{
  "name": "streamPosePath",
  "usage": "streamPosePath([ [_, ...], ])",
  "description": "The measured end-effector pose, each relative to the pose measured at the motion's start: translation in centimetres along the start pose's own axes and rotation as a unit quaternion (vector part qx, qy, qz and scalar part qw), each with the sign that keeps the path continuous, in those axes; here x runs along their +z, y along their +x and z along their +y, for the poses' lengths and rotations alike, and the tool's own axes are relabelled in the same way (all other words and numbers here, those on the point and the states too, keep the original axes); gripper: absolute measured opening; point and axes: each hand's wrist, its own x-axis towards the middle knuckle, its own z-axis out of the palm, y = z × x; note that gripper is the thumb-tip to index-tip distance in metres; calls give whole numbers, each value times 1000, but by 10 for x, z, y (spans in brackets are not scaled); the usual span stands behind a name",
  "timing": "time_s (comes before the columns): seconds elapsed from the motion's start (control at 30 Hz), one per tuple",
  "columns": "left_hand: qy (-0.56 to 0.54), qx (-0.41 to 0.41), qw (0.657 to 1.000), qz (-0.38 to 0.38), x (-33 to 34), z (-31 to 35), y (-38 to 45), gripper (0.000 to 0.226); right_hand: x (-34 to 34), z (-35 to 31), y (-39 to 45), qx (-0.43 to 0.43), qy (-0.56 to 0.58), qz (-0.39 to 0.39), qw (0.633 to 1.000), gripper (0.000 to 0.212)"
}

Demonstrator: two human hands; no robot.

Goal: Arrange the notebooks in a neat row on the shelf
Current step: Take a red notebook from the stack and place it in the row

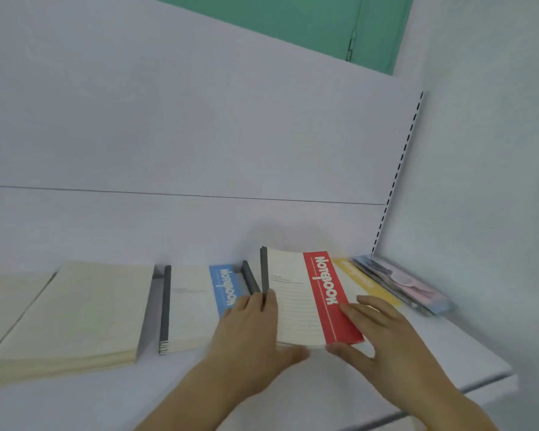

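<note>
On the white shelf (448, 353), seen from the head camera, the red-banded notebook (311, 300) lies between both hands, overlapping a yellow-banded notebook (364, 281) at its right. The left hand (249, 331) grips its dark spine edge, fingers curled over it and thumb at the near edge; the right hand (383, 328) rests flat and spread on the red band, thumb under the near corner. I judge the likely slip is the yellow one dragging along as the red shifts, or the red sliding into the blue-banded notebook (199, 300) just left and skewing it. A cream notebook (75, 309) lies farther left, a pastel stack (408, 287) by the right wall.
</note>
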Motion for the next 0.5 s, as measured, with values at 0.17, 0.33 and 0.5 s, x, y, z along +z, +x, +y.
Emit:
streamPosePath([
  [0.17, 94, -33, 995, -22, 11, -7, 30, 95, 27, 22, 43, -57, 61, -18, 996, 87],
  [0.33, 165, -75, 982, -54, 24, -1, 49, 80, 53, 45, 72, -97, 61, -28, 993, 77],
  [0.5, 152, -109, 981, -54, 33, 5, 57, 64, 67, 61, 85, -127, 45, -71, 988, 82],
])
